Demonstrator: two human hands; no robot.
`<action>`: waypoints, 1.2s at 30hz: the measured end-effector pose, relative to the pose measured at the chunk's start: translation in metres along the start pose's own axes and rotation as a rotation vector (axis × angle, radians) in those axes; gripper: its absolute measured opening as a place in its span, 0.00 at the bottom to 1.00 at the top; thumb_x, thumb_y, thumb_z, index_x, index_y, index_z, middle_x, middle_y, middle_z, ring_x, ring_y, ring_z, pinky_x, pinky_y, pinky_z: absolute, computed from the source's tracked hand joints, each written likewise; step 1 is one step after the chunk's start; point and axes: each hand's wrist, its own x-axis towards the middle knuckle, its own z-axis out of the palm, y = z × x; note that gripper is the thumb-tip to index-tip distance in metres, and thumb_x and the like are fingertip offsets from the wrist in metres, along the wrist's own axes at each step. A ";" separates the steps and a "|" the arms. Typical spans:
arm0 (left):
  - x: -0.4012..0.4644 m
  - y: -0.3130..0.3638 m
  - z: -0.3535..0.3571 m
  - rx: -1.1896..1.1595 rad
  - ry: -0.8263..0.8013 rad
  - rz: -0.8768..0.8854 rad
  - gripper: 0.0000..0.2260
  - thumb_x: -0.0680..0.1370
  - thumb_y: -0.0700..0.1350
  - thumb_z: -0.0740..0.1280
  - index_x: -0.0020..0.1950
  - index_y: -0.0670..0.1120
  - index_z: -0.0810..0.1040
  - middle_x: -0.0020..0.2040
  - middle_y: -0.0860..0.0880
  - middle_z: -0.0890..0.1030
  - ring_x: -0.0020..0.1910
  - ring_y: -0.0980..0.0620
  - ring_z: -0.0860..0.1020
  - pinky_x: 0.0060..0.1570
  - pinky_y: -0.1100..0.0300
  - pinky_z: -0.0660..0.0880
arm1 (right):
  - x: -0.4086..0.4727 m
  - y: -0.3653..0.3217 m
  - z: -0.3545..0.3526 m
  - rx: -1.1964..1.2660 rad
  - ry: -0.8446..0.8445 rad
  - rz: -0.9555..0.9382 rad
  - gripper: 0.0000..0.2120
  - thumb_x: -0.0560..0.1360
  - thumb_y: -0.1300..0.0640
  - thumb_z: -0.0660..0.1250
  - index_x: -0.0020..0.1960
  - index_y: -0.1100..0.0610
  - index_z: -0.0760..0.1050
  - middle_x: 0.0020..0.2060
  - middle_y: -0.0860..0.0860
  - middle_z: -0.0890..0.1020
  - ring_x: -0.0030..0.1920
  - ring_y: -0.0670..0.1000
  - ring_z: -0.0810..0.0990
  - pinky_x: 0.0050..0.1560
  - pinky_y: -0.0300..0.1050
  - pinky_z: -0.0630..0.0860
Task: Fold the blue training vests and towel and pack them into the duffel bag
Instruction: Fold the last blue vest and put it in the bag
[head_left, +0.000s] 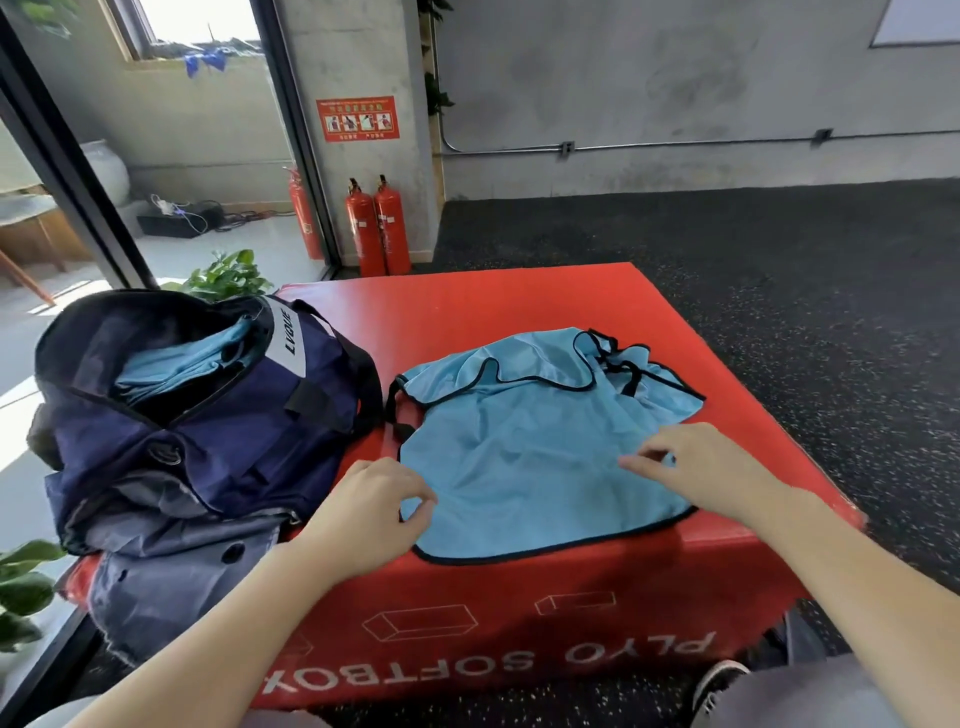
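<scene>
A light blue training vest (524, 441) with black trim lies spread and rumpled on top of the red soft box (467, 306). My left hand (371, 512) pinches the vest's near left edge. My right hand (696, 467) pinches the cloth near the vest's right side. To the left the navy duffel bag (208, 431) stands open on the box, with folded light blue fabric (176, 364) inside it. The towel is not to be made out apart from that fabric.
Grey fabric (171, 577) lies under the bag at the box's near left corner. Three red fire extinguishers (379, 228) stand by the concrete pillar behind. Green plants (223, 275) are at left by the glass wall. Dark speckled floor (779, 270) surrounds the box. My shoe (717, 680) shows at bottom right.
</scene>
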 end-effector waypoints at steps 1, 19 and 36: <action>0.009 -0.002 0.002 -0.007 0.026 -0.032 0.12 0.77 0.54 0.63 0.51 0.56 0.85 0.49 0.62 0.84 0.53 0.59 0.78 0.58 0.56 0.73 | 0.012 -0.007 0.003 0.021 0.018 -0.019 0.22 0.73 0.28 0.59 0.42 0.43 0.81 0.39 0.40 0.81 0.42 0.41 0.78 0.45 0.42 0.74; 0.159 -0.049 0.040 0.032 -0.031 -0.235 0.14 0.76 0.52 0.69 0.61 0.56 0.80 0.56 0.56 0.81 0.59 0.50 0.75 0.60 0.48 0.71 | 0.185 -0.028 0.053 -0.023 0.101 -0.034 0.13 0.78 0.46 0.67 0.61 0.48 0.78 0.53 0.47 0.80 0.56 0.51 0.78 0.50 0.49 0.75; 0.131 -0.040 0.013 -0.240 0.283 -0.275 0.14 0.78 0.36 0.64 0.60 0.50 0.80 0.52 0.54 0.85 0.53 0.51 0.82 0.55 0.53 0.78 | 0.137 0.009 0.015 0.257 0.185 -0.015 0.16 0.76 0.67 0.67 0.58 0.51 0.82 0.47 0.40 0.82 0.46 0.39 0.78 0.50 0.32 0.71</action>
